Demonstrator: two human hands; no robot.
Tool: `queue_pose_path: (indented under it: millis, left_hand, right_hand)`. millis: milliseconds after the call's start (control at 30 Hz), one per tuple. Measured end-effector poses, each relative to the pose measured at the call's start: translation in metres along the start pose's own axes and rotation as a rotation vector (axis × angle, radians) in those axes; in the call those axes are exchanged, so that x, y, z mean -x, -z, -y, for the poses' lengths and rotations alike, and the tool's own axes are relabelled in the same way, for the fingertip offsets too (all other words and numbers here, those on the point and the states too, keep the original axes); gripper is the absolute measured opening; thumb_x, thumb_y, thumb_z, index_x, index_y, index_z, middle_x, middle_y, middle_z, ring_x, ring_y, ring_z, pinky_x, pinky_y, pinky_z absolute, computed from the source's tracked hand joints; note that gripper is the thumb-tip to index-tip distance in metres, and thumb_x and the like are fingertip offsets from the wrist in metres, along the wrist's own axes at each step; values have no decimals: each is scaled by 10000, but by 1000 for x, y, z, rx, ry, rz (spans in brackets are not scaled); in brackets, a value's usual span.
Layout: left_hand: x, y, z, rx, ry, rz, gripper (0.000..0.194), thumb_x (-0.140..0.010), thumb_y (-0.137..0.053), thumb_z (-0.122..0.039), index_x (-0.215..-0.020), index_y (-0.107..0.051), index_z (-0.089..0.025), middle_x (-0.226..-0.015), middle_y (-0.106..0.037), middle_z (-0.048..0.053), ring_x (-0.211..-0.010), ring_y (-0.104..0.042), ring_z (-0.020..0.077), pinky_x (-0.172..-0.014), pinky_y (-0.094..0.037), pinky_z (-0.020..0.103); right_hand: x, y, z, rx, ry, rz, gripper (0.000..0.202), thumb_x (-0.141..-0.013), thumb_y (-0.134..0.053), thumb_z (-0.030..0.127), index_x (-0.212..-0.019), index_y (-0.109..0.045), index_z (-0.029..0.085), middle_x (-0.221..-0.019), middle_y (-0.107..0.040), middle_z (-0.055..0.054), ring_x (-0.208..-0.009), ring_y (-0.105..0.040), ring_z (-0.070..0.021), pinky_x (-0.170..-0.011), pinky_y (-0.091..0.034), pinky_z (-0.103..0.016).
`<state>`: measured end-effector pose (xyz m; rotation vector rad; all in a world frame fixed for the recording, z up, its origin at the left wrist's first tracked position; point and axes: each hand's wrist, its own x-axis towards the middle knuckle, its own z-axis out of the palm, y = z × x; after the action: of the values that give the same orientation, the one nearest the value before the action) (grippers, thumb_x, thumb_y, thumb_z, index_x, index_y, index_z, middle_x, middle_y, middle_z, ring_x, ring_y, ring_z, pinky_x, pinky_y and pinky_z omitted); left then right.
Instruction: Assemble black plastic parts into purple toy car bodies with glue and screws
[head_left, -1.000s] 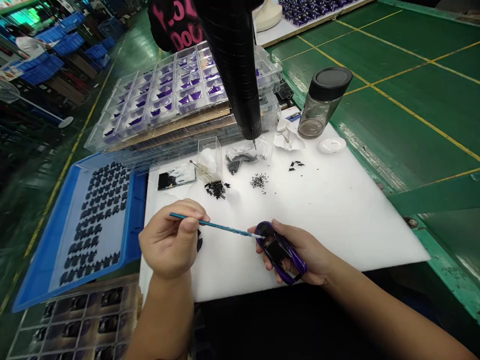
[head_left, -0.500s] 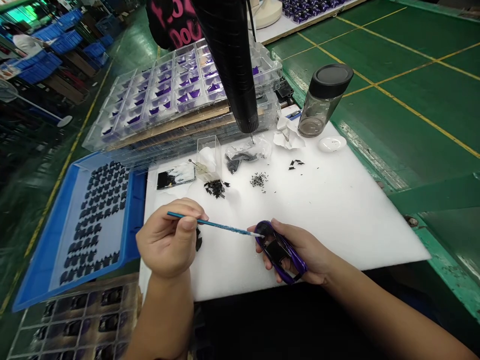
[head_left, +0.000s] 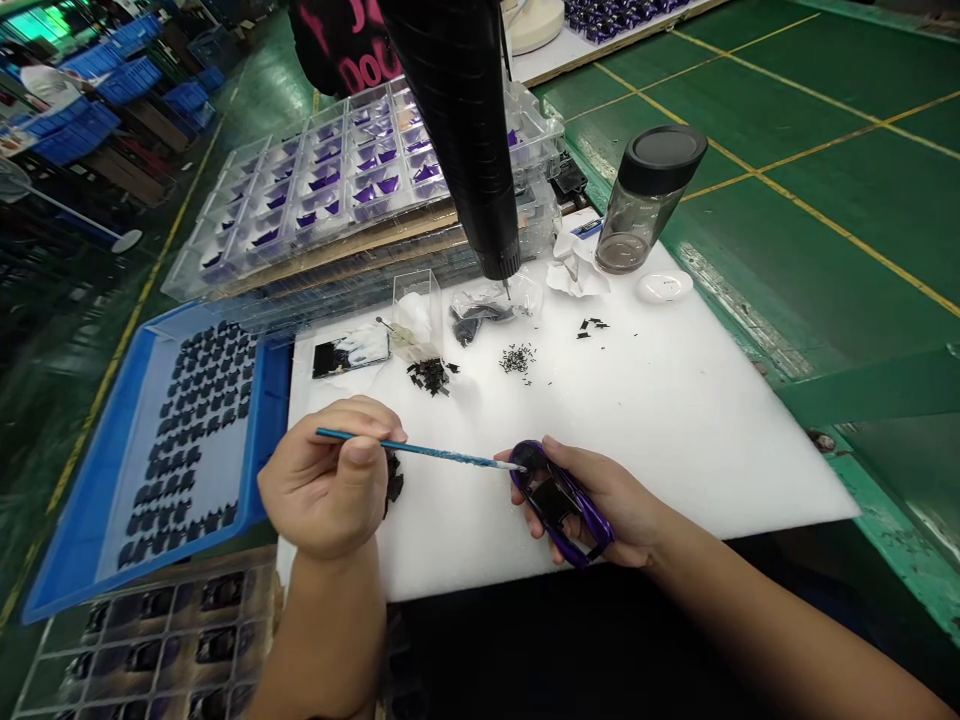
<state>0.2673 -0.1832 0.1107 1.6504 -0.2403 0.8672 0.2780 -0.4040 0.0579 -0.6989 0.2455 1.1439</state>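
My left hand (head_left: 326,490) pinches a thin blue paintbrush (head_left: 431,453) with a worn handle and a pale end. The brush points right, its tip at the upper end of a glossy purple and black toy car body (head_left: 594,525). My right hand (head_left: 619,505) grips this car body from its right side, with fingers behind it. Whether the tip presses on the black part inside is hard to make out. Dark pieces (head_left: 394,485) lie on the white foam board (head_left: 712,450), partly hidden behind my left hand.
Above the board hangs a black electric screwdriver (head_left: 491,220). Small black pieces (head_left: 431,376), screws (head_left: 517,358) and a clear box (head_left: 418,305) lie beyond my hands. A blue tray (head_left: 75,560), compartment boxes (head_left: 330,190) and a bottle (head_left: 649,200) stand around.
My left hand has shifted slightly left and the brush lies a little flatter, its tip still at the car body. My right hand and the car body have hardly moved.
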Motion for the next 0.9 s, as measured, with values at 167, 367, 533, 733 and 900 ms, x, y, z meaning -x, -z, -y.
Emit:
queue_pose_path:
  millis: [167, 367, 533, 733, 900]
  left_hand:
    - [1, -1, -1, 10, -20, 45, 129, -821, -703, -264, -751, -684, -157, -577, -601, 19, -530, -596, 161, -470, -480, 316]
    - [1, -1, -2, -10, -18, 28, 148, -812, -718, -290, -731, -687, -169, -565, -591, 16, -530, -600, 161, -463, -481, 310]
    - [0, -2, -1, -6, -43, -23, 183, -796, -729, -316, -693, -672, -176, -551, -575, 8, -510, -584, 154, -435, -464, 304]
    - [-4, 4, -1, 2, -5, -47, 201, -805, -717, -357, -694, -656, -202, -552, -570, -6, -503, -559, 139, -430, -447, 297]
    - [-16, 19, -6, 35, 54, -185, 207, -808, -704, -411, -712, -643, -238, -591, -554, -22, -509, -499, 114, -437, -400, 285]
  right_hand:
    - [0, 0, 0, -9, -19, 1, 399, -963, -458, 443, -1123, -655, 135, -846, -631, -76, -601, -628, -158, -398, -536, -227]
    - [0, 1, 0, -23, -26, 4, 392, -961, -470, 447, -1119, -654, 139, -842, -640, -77, -602, -631, -161, -409, -545, -235]
    - [0, 2, -1, -31, -22, 11, 370, -948, -495, 456, -1092, -655, 155, -849, -654, -77, -607, -637, -165, -417, -550, -244]
    - [0, 4, -1, -19, -15, 37, 402, -951, -488, 454, -1176, -639, 157, -872, -641, -77, -616, -631, -166, -420, -555, -245]
    - [2, 8, -2, -59, -5, 137, 439, -947, -488, 444, -1233, -621, 140, -919, -627, -90, -649, -642, -172, -425, -552, -231]
